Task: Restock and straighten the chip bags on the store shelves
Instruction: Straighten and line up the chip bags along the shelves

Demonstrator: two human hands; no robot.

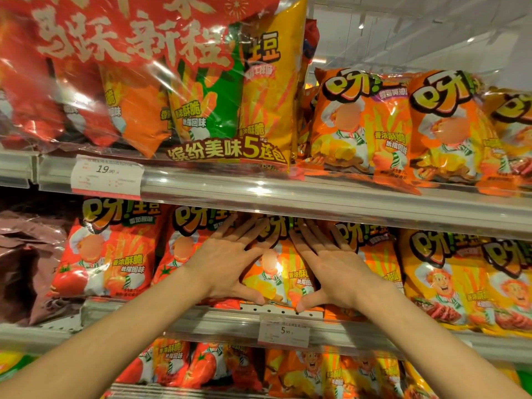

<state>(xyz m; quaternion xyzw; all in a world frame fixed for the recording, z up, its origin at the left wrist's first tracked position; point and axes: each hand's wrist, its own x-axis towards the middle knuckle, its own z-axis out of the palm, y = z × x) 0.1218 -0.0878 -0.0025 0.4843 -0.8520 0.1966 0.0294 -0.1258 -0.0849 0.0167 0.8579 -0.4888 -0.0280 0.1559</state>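
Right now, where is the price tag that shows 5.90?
In the head view, the 5.90 price tag hangs on the middle shelf's front rail, lower centre, just below both hands.

Orange chip bag (pixel 280 272) upright on middle shelf (pixel 359 332); front row.

A white price label (pixel 107 176) reading 19.90 sat on the clear front rail of the upper shelf, towards the left. A smaller price tag (pixel 283 333) reading 5.90 hung on the rail of the shelf below. Bright white ceiling (pixel 417 27) showed at the upper right.
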